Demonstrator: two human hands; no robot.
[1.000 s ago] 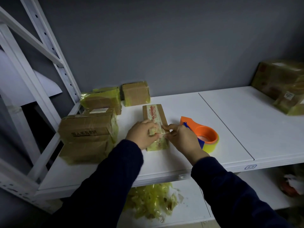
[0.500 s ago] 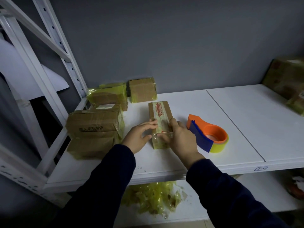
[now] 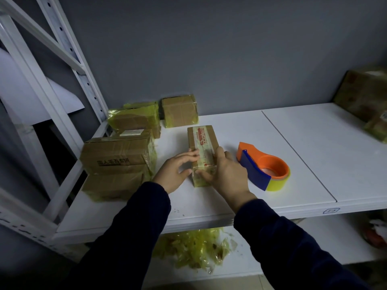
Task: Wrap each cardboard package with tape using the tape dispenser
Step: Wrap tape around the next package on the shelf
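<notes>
Grey wall [image 3: 230, 59] behind white shelf [image 3: 303, 147]. On it, pkg [image 3: 202, 141] lies flat just L of tape dispenser [image 3: 265, 168]. L hand [image 3: 173, 170]: fingers straight, pressing pkg's side. R hand [image 3: 227, 174]: thumb & fingers curled round its near end. Wrapped boxes [image 3: 117, 155] further L; yellow scraps [image 3: 194, 250] below.

A plain grey wall [image 3: 209, 49] backs a white metal storage rack [image 3: 31, 114] in a dimly lit room. Its perforated upright [image 3: 79, 68] and diagonal brace [image 3: 41, 36] rise at the left; the upper shelf [image 3: 314, 147], made of two white boards meeting at a thin seam [image 3: 297, 155], carries a small handwritten mark [image 3: 331, 210] on its front edge, with a lower shelf [image 3: 335, 243] beneath, partly in shadow
</notes>
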